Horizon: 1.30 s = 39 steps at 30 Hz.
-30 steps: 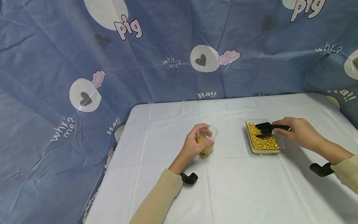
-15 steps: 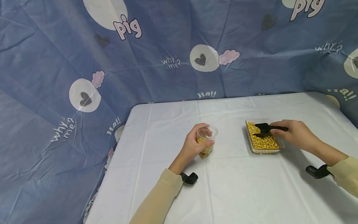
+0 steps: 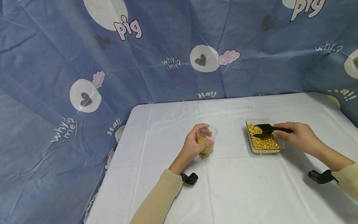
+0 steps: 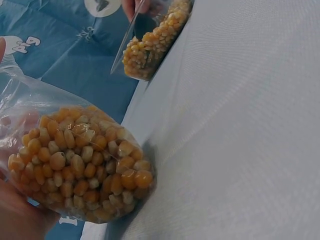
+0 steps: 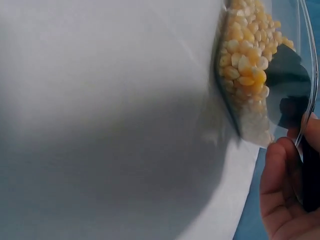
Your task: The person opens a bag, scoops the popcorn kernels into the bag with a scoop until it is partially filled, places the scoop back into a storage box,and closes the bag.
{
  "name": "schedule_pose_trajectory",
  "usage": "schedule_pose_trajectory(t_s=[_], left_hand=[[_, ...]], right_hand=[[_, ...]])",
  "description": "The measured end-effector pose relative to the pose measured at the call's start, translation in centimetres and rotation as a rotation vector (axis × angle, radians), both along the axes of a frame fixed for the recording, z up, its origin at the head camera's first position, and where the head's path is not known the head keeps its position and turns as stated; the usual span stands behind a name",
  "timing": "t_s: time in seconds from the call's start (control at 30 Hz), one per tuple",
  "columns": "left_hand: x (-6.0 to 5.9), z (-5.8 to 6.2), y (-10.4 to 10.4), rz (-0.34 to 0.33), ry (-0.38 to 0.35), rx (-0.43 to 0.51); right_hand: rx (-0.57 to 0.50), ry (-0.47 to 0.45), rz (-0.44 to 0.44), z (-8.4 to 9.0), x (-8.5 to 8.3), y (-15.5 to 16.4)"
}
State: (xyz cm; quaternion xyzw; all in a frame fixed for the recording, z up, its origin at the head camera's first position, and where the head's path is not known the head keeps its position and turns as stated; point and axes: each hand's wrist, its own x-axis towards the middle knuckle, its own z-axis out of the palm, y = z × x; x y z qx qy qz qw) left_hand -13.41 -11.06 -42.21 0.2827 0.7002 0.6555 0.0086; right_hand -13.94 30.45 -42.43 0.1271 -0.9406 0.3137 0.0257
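Observation:
My left hand (image 3: 195,141) holds a clear plastic bag (image 3: 206,151) with a round, wide mouth. Yellow corn kernels fill its lower part, seen close up through the bag (image 4: 85,165) in the left wrist view. Fingers and thumb go round its upper part, and its base is at the table. On the right, my right hand (image 3: 303,136) grips the handle of a black scoop (image 3: 265,128). The scoop's blade is inside a clear rectangular container (image 3: 265,152), among corn kernels (image 3: 264,143). In the right wrist view, the container wall partly covers the scoop (image 5: 287,82).
A white cloth (image 3: 235,180) covers the table. Behind and to the left hangs a blue printed curtain (image 3: 156,40). A stretch of white cloth separates the bag from the container. Each wrist wears a black camera mount, such as the left one (image 3: 190,178).
My right hand and the scoop have shifted a little, first left and then back right, with the blade staying in the container. The left hand and the bag have not moved.

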Motion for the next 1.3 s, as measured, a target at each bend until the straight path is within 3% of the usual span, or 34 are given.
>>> schedule_pose_trajectory(t_s=[0.53,1.3], left_hand=[[0.0,0.0,0.0,0.004,0.001,-0.007],[0.0,-0.2,0.1,-0.014,0.014,0.026]], right_hand=[[-0.146,-0.018,-0.105,-0.8,1.9,0.7],[-0.209,0.041,-0.217,-0.6,3.0,0.5]])
